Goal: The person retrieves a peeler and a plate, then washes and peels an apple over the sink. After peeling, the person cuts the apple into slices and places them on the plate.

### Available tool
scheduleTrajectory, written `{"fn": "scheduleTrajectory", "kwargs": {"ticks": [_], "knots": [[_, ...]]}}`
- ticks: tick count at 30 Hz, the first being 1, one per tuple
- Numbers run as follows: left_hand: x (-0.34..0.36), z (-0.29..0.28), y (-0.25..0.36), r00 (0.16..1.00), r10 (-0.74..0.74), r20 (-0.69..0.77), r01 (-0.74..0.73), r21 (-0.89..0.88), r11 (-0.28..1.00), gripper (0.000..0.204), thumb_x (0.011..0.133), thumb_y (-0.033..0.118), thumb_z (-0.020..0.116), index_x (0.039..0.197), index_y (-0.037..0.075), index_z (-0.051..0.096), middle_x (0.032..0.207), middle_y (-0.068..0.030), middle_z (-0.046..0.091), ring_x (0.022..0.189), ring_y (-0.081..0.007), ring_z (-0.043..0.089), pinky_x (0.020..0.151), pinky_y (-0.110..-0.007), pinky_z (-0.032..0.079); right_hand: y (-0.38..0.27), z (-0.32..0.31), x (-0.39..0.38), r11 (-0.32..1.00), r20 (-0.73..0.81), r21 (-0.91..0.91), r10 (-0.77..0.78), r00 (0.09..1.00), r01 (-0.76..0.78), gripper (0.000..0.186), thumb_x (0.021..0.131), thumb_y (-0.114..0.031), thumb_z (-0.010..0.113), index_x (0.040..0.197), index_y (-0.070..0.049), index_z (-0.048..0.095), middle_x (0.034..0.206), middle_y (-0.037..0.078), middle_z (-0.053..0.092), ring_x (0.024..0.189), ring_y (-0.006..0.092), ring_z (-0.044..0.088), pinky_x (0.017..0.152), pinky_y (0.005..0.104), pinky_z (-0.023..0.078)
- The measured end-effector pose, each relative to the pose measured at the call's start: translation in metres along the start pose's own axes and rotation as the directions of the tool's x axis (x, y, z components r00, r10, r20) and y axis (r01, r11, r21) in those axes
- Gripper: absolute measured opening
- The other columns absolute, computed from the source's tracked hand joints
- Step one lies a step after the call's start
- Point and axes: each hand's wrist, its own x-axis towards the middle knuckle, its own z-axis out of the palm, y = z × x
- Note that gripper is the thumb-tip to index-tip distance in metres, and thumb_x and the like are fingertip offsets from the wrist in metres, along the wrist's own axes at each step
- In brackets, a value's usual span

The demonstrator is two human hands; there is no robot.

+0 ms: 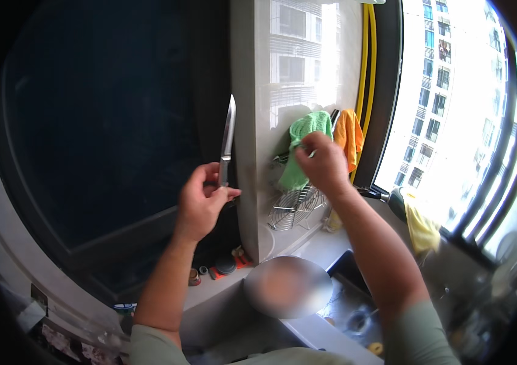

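A knife (228,134) with a silver blade stands almost upright, its tip pointing up. My left hand (200,204) is closed on its handle, with the thumb and fingers around the lower end. To the right, a green cloth (295,175) hangs by the tiled wall, next to an orange cloth (346,135). My right hand (324,164) has its fingers bent together against the green cloth and seems to pinch it. Its fingertips are partly smeared, so the exact hold is hard to see. The knife is apart from the cloth.
Under the green cloth is a round wire rack (292,214). A yellow cloth (420,226) hangs at the right by the bright window. Yellow pipes (366,79) run up the wall. Small jars (194,277) and an orange-and-black item (226,266) lie on the ledge below. A dark panel fills the left.
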Motion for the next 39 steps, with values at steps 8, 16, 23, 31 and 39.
{"fn": "scheduleTrajectory", "kwargs": {"ticks": [8,16,23,31,39], "knots": [[0.036,0.075,-0.014,0.948,0.317,0.043,-0.304,0.432,0.849,0.038,0.094,0.012,0.075,0.13,0.003,0.064,0.083,-0.0052,0.068,0.068,-0.0143,0.065,0.065,-0.032,0.054,0.017,-0.031,0.001,0.809,0.099,0.473,0.345,0.933,-0.349,0.027,0.094,-0.019,0.073,0.108,0.004,0.07,0.089,0.009,0.075,0.062,0.0126,0.071,0.053,0.0259,0.057],[0.075,0.079,-0.062,0.86,0.496,0.118,-0.405,0.749,0.524,0.034,0.085,0.002,0.071,0.117,0.009,0.072,0.099,-0.0154,0.076,0.087,-0.0383,0.073,0.074,-0.048,0.06,0.019,-0.023,-0.009,0.841,0.073,0.454,0.293,0.953,-0.294,0.025,0.098,-0.019,0.074,0.109,0.003,0.068,0.084,0.008,0.073,0.06,0.0105,0.069,0.051,0.0251,0.056],[0.072,0.083,-0.058,0.862,0.477,0.172,-0.391,0.824,0.41,0.027,0.087,0.005,0.07,0.112,0.014,0.071,0.094,-0.0131,0.075,0.085,-0.0385,0.073,0.071,-0.049,0.061,0.029,-0.021,-0.016,0.837,0.078,0.445,0.318,0.945,-0.319,0.027,0.094,-0.019,0.074,0.106,0.005,0.069,0.089,0.01,0.075,0.062,0.0138,0.07,0.055,0.0278,0.057],[0.085,0.078,-0.059,0.869,0.42,0.262,-0.394,0.879,0.267,0.023,0.083,0.009,0.071,0.106,0.011,0.07,0.091,-0.0136,0.075,0.081,-0.038,0.074,0.069,-0.048,0.061,0.038,-0.014,-0.022,0.812,0.063,0.498,0.315,0.947,-0.303,0.023,0.098,-0.017,0.073,0.109,0.002,0.068,0.084,0.007,0.072,0.06,0.0104,0.069,0.051,0.0251,0.056],[0.082,0.044,-0.027,0.787,0.559,0.262,-0.528,0.756,0.388,0.015,0.084,0.012,0.071,0.095,0.004,0.068,0.077,-0.0154,0.073,0.07,-0.035,0.075,0.062,-0.045,0.06,0.029,-0.005,-0.022,0.777,0.068,0.547,0.33,0.942,-0.312,0.025,0.094,-0.019,0.077,0.104,0.003,0.071,0.087,0.01,0.075,0.064,0.0148,0.072,0.056,0.0289,0.058]]}}
